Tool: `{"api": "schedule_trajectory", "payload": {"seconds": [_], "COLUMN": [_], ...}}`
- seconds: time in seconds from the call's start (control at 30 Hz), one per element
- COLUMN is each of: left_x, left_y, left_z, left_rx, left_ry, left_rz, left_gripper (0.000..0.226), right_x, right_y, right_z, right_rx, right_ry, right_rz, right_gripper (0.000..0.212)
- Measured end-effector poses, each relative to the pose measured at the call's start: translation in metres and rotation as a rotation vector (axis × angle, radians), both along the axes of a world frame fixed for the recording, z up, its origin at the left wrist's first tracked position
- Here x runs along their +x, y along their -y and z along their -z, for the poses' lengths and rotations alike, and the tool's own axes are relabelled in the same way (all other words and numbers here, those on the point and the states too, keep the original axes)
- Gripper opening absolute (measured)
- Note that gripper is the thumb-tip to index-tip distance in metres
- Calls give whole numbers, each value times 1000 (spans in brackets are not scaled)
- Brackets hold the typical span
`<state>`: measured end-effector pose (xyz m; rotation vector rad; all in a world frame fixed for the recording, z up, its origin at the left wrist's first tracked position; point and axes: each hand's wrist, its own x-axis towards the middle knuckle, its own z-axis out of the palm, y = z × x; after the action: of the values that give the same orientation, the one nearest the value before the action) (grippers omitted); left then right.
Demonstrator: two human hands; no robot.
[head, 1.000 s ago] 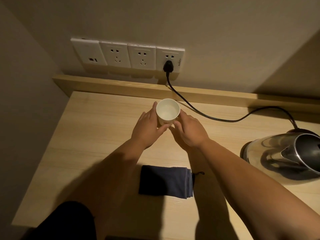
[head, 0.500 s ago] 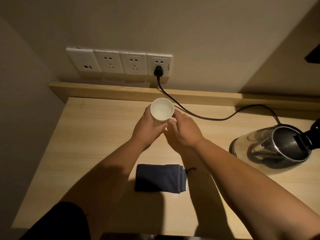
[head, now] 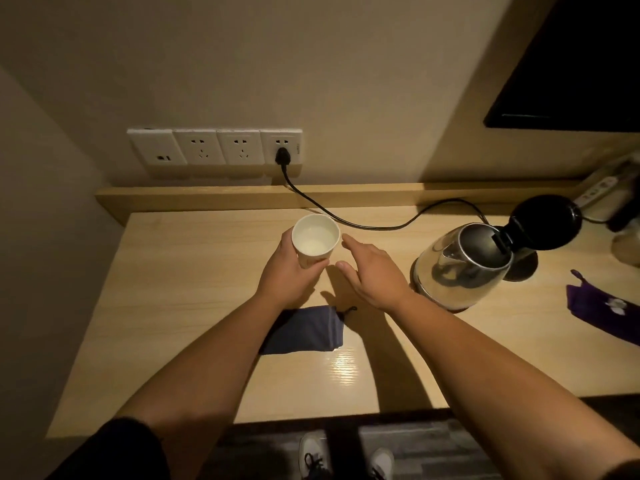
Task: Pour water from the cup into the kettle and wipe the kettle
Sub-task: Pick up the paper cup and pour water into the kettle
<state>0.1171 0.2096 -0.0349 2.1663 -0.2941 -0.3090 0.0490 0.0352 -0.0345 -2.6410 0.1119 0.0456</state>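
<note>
With the kettle (head: 462, 261) standing lid-open on the counter (head: 180, 306) off to the right, nearer the right hand (head: 374, 271): cup (head: 314, 239) of water gripped upright by left hand (head: 289, 271), right hand spread flat just beside it, holding nothing.

No lettering can be read anywhere (the cup's (head: 313, 242) small print is blurred).

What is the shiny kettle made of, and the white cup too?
The kettle looks like polished metal, probably steel: its side mirrors the room. Its open lid looks like matte black plastic. The cup, held by the left hand, seems thin white paper, though plastic is possible.
</note>
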Motion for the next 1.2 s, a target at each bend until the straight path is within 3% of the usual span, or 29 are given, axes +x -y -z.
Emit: {"api": "schedule_trajectory", "payload": {"seconds": [0.5, 0.87, 1.2], "left_x": [-80, -119, -138], "left_y": [56, 119, 129], "left_z": [-12, -25, -39], "left_rx": [33, 51, 73], "left_ry": [-19, -8, 54], "left_rz": [234, 232, 164], "left_gripper": [87, 87, 85], "right_x": [-186, -222, -219], "right_y": [80, 156, 191], "right_z": [40, 40, 81], "right_rx": [-321, -316, -316], "right_ry": [-232, -282, -395], "right_rz": [218, 287, 264], "right_gripper": [56, 61, 71]}}
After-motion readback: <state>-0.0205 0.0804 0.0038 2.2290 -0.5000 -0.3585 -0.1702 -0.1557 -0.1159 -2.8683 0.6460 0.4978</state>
